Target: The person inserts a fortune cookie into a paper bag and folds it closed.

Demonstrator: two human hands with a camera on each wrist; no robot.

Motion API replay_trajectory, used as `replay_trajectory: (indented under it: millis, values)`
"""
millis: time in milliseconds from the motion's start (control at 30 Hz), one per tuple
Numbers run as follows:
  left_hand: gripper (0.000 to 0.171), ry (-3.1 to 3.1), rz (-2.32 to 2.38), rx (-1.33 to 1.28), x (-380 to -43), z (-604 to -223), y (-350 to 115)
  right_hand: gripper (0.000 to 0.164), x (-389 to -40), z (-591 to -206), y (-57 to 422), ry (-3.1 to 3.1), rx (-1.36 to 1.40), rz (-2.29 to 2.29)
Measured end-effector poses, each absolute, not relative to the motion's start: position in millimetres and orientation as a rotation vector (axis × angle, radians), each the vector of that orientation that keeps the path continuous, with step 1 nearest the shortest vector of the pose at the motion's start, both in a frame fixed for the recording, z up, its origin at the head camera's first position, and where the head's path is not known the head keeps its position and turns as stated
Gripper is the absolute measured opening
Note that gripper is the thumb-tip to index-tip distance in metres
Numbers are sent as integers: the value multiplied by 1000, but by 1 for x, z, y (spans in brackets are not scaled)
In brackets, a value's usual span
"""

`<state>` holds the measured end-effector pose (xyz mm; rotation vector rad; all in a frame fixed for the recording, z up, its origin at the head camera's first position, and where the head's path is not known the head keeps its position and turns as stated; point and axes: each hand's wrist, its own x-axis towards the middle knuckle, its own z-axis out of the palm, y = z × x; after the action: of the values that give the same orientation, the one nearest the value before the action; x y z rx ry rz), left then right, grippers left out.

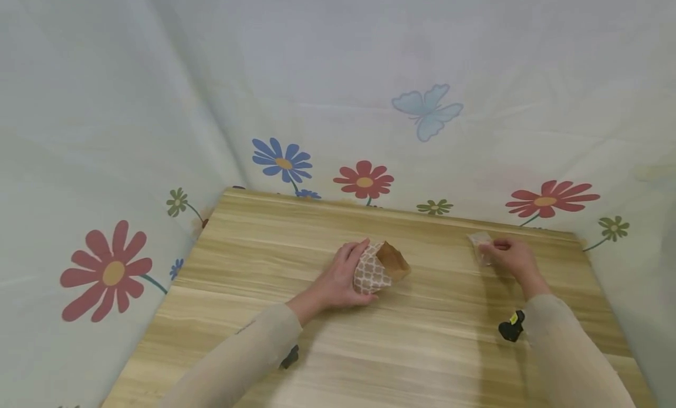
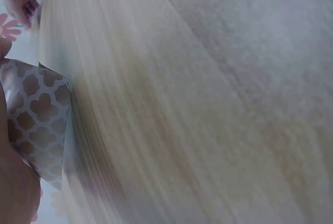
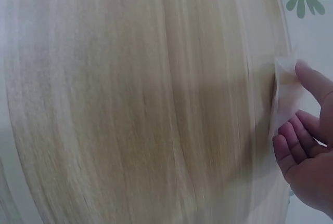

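1. Centrally, the left hand (image 1: 338,279) curls its fingers and thumb round a small paper bag (image 1: 377,268). The bag lies on its side near the middle of the table, its open mouth pointing to about 2 o'clock.
2. That bag is stiff kraft paper, plain brown inside and printed outside with a white lattice of rounded brown shapes. The left wrist view shows the pattern up close, with a crisp folded edge.
3. At roughly 3 o'clock from the bag, well apart from it, the right hand (image 1: 511,256) pinches a small pale packet (image 1: 479,241) between thumb and fingertips. The packet looks thin, translucent and slightly crinkled, and it lies close to the table's far edge.
4. Both hands work on a wooden table (image 1: 433,349) with a light, smooth surface and long straight grain; the wrist views show it blurred.
5. Beige sleeves (image 1: 570,355) cover both forearms, and a small black device (image 1: 511,327) sits at the right wrist.
6. Behind the table, from 9 round to 3 o'clock, hangs a pale cloth backdrop (image 1: 158,103) printed with red, blue and green flowers and a light blue butterfly (image 1: 428,110).
7. Nothing lies between the bag and the packet but bare wood.
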<state>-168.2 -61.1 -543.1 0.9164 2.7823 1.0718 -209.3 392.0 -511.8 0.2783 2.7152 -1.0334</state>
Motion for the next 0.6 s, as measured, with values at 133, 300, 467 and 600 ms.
replay_trajectory:
  millis: [133,300,467,600]
  values:
    - [129,2789,1075,921,-168,-544,-62,81,-210,-512,388,2721,269,-1024]
    - [129,2780,1087,915,-168,-544,-62,72,-211,-512,384,2743,243,-1044]
    - [130,2775,1069,919,-169,-545,-62,57,-213,-517,380,2797,192,-1073]
    - [129,2770,1067,915,-169,-544,-61,53,-212,-519,376,2801,170,-1115]
